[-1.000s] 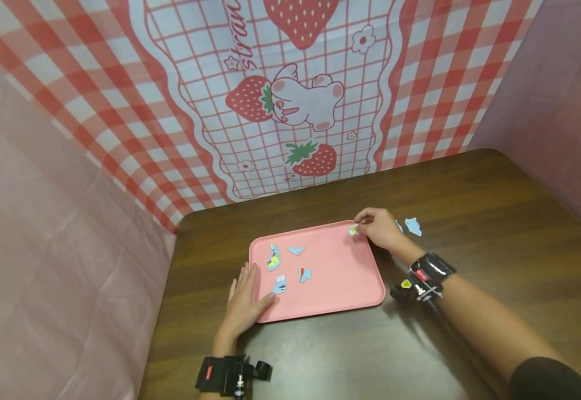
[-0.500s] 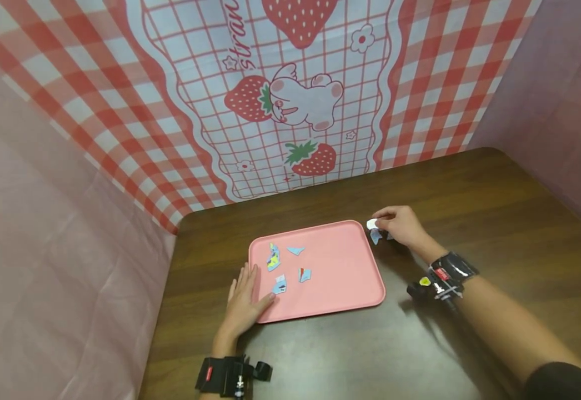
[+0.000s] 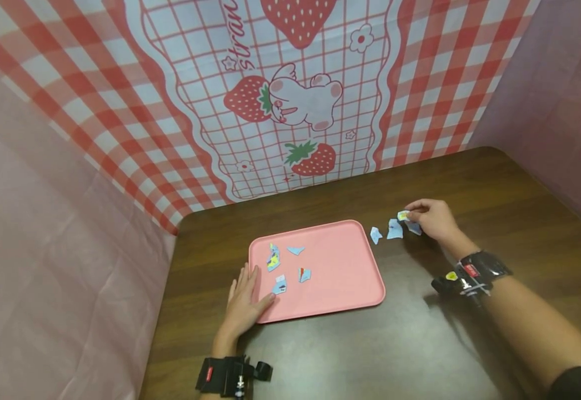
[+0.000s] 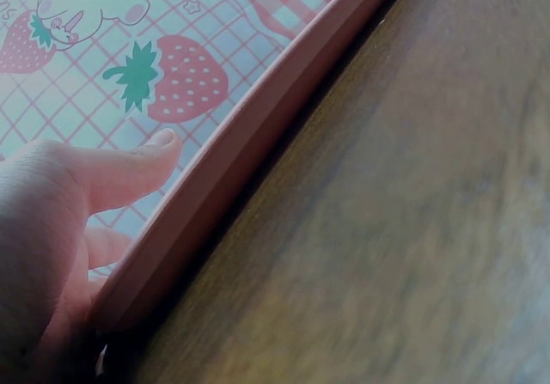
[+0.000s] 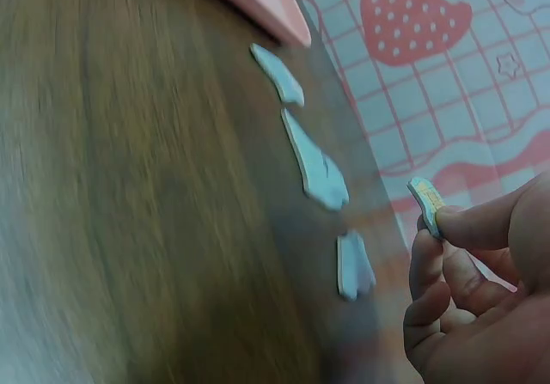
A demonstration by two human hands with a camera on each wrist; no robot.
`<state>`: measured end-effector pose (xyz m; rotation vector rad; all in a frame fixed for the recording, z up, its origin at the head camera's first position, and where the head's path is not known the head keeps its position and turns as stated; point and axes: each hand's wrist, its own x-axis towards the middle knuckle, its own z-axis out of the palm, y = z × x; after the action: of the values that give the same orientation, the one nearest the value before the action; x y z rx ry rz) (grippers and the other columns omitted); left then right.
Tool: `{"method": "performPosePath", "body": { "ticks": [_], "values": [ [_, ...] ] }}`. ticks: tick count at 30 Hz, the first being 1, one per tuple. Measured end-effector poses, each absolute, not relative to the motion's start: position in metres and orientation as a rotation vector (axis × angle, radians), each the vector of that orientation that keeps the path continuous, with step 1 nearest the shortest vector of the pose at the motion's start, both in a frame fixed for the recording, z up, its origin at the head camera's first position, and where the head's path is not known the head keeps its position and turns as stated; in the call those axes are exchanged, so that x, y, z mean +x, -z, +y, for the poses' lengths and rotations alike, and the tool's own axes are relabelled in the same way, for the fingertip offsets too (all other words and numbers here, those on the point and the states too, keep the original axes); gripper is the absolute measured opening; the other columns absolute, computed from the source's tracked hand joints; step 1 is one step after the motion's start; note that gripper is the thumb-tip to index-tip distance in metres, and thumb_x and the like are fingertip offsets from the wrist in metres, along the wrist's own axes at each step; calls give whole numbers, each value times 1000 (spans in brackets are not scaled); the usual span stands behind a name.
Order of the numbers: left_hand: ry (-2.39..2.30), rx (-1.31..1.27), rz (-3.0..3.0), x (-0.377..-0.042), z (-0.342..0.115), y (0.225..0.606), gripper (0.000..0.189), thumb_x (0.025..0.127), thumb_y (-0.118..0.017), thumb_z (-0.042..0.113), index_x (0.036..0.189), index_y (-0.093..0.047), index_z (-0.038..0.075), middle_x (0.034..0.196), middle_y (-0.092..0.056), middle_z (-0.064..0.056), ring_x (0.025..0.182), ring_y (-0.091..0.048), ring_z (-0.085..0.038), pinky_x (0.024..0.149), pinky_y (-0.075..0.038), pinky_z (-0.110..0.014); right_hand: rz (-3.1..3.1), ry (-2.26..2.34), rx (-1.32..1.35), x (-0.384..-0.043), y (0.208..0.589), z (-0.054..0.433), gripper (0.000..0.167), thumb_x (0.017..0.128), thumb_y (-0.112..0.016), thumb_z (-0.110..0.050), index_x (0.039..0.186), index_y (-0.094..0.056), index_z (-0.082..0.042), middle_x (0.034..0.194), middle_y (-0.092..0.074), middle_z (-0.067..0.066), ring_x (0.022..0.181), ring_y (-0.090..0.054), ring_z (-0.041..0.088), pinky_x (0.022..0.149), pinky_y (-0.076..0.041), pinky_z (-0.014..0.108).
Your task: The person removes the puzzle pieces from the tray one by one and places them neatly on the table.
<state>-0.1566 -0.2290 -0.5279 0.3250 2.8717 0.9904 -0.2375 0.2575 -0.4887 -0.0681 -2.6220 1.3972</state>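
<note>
Working partway through a set of flat, jagged pieces, by the look of it: counting four inside the pink tray [image 3: 342, 278] at lower centre of the head view, a yellow-marked shard [image 3: 273, 258] and a small blue triangle [image 3: 296, 250] above, a white-patched shard [image 3: 279, 286] and a red-striped shard [image 3: 304, 275] below, all apart, none joined. Leaving three more on the bench [image 3: 330, 355], right of the tray: left blue shard [image 3: 376, 235], middle blue shard [image 3: 395, 229], right blue shard [image 3: 414, 228]. Pinching one more, the yellow-patched piece [image 3: 402, 215], between thumb and fingertips of the right hand [image 3: 435, 222], right of centre, clear of the bench per the right wrist view, not set down. Resting the left hand [image 3: 243, 300] at the tray's lower-left corner, fingers loosely extended along the rim, thumb straight and just beside the white-patched shard, clasping no piece. Cannot tell whether touching that shard.
</note>
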Motion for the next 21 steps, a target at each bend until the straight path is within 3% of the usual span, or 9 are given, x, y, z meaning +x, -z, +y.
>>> {"method": "performPosePath", "body": {
  "ticks": [10,21],
  "values": [
    [-987,318,2872,-158,-229,527,93,89,-68,54,158,-31,4,167,-10,-18,154,-7,-34,121,-1,-55,-2696,-1266,-193,-239,498,290,17,92,-65,-3,101,-71,9,80,-71,11,68,-58,10,59,-43,26],
    [-978,341,2894,-156,-228,528,90,89,-68,52,156,-35,2,166,-12,-20,154,-9,-34,121,-2,-54,-2799,-1006,-180,-244,506,307,20,88,-64,-9,98,-72,7,98,-70,28,89,-63,46,71,-46,50]
  ]
}}
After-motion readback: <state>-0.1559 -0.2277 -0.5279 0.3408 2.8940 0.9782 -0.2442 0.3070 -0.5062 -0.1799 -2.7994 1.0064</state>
